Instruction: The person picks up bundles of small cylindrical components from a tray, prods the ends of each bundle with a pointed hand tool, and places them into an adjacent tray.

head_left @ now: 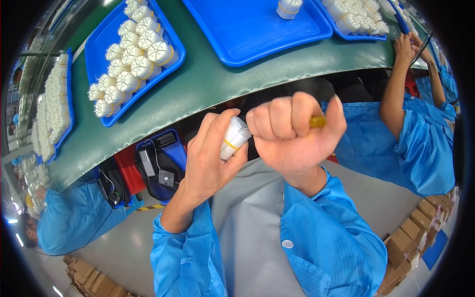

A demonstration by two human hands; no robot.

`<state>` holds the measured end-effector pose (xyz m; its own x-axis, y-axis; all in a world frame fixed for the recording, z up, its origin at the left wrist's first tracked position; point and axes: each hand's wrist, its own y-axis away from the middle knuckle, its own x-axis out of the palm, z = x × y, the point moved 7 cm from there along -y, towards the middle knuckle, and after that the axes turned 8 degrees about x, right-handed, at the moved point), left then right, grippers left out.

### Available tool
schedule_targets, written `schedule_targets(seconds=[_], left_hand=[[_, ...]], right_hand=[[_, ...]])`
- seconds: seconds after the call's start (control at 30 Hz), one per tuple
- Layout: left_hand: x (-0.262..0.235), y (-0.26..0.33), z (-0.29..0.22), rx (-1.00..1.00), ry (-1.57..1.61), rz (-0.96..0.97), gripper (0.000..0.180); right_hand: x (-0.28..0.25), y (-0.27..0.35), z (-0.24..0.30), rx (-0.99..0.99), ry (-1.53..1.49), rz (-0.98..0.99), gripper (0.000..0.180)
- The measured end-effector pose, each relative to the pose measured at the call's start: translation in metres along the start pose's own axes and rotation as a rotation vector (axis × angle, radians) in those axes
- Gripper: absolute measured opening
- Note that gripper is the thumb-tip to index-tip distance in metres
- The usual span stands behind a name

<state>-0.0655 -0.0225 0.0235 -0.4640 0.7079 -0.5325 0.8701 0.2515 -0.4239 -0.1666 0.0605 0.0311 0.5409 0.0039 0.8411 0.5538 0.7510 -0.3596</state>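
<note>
In front of my chest, my left hand [203,156] is wrapped round a short white cylinder [234,140] with a thin yellow band about it. The cylinder leans, its folded top end turned toward my other hand. Close beside it, my right hand [294,133] is closed in a fist on a yellow-handled tool [317,122]. Only the handle's rounded yellow end shows between forefinger and thumb; the rest is hidden in the fist, so its kind cannot be told. The knuckles are next to the cylinder's top, and I cannot tell whether they touch it.
On the green-topped table [213,91], a blue tray [94,54] holds several similar banded cylinders. Another blue tray [242,37] carries one cylinder [288,8]. More filled trays stand at both ends. Co-workers in blue sit at left and right. Cardboard boxes [413,230] lie on the floor.
</note>
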Motion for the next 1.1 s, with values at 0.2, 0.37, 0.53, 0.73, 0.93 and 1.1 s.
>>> schedule_targets(seconds=[0.2, 0.37, 0.53, 0.73, 0.93, 1.1], left_hand=[[0.006, 0.003, 0.016, -0.116, 0.274, 0.019, 0.052], [0.02, 0.021, 0.033, -0.483, 0.871, -0.009, 0.049], [0.017, 0.019, 0.023, -0.331, 0.995, -0.049, 0.055], [0.019, 0.02, 0.019, -0.32, 1.019, -0.017, 0.057], [0.018, 0.019, 0.015, -0.296, 0.894, -0.046, 0.06], [0.017, 0.019, 0.016, -0.283, 0.86, -0.027, 0.06]], right_hand=[[-0.003, -0.005, 0.006, -0.063, -0.018, -0.095, 0.061], [-0.001, -0.003, 0.034, -0.146, 0.048, -0.012, 0.062], [0.001, 0.002, 0.029, -0.112, 0.019, 0.01, 0.062], [0.008, 0.002, 0.025, -0.093, 0.026, 0.066, 0.062], [0.008, 0.003, 0.017, -0.052, 0.024, 0.076, 0.063], [0.008, 0.001, 0.017, -0.032, 0.022, 0.067, 0.063]])
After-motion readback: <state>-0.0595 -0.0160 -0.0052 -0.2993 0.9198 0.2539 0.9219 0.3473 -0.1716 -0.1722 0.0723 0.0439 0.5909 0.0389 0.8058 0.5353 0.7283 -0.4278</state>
